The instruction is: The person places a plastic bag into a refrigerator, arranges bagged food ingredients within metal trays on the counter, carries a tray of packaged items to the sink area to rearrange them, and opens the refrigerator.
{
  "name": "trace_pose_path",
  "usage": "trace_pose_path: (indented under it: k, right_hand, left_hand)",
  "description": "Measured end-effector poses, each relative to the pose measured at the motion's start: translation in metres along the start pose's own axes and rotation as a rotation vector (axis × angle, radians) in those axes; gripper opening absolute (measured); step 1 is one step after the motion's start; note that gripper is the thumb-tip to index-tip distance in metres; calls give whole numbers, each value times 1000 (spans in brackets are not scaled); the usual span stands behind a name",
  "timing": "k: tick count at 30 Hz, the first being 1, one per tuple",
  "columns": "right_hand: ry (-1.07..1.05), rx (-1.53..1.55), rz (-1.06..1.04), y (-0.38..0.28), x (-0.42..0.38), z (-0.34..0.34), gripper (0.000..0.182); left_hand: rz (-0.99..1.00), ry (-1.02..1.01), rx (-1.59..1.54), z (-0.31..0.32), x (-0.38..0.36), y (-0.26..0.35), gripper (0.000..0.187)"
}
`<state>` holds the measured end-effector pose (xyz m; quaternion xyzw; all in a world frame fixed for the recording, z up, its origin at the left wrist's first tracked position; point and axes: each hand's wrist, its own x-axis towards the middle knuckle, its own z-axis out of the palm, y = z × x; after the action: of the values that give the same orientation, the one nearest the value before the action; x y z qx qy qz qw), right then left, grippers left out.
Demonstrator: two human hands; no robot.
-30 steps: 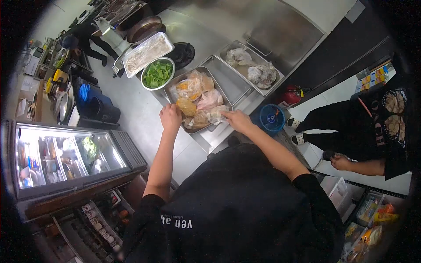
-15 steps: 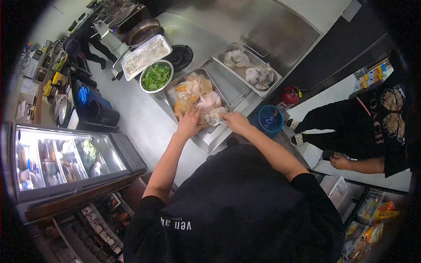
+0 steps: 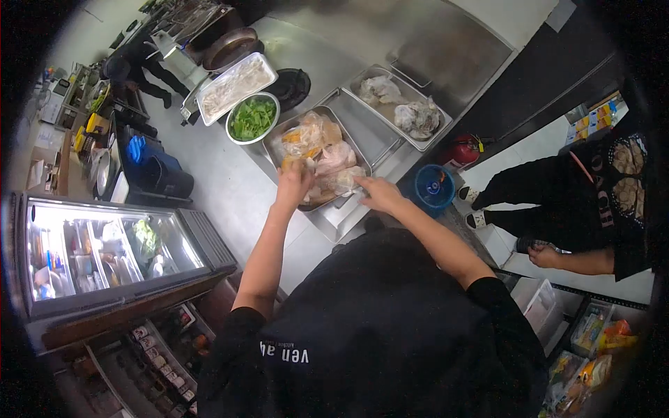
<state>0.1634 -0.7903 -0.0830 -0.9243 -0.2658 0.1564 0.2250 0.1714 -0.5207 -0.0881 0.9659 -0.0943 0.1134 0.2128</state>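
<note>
A metal tray (image 3: pixel 270 150) in front of me holds several clear plastic bags. One bag (image 3: pixel 310 134) shows orange-yellow contents, and another bag (image 3: pixel 334 159) has something pale pink in it. At the tray's near left side, my left hand (image 3: pixel 296 182) is closed on bag plastic, its fingers curled inward. My right hand (image 3: pixel 382 195) pinches the edge of a pale bag (image 3: pixel 343 182) at the near right corner. Exactly what food the bags contain I cannot make out.
Beyond the tray stand a bowl of green leaves (image 3: pixel 252 120) and a white tray of pale food (image 3: pixel 237 87). A second metal tray (image 3: pixel 426 144) holds bagged items. A blue basket (image 3: pixel 432 188) sits at right, near a standing person (image 3: pixel 536 188). Another person (image 3: pixel 143 66) bends far left.
My left hand has lifted slightly and curled its fingers into the bags, where before it lay spread on them. My right hand stays at the near right bag. The view has shifted slightly.
</note>
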Motion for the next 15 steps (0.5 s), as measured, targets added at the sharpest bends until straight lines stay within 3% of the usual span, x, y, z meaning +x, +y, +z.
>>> trace_pose_path:
  k: [2,6,15]
  right_hand:
    - [-28,27,56,-7,0,-7,59]
    - [18,8,54,-15,3,-9,58]
    - [33,-73,-6,-14,16,4,50]
  left_hand:
    - [-123,48,-212,-1,-1,-11,33]
    - [-211,-4,-270,-14,-7,-9,28]
    - [-193,2,-239,-17,-13,-5,28]
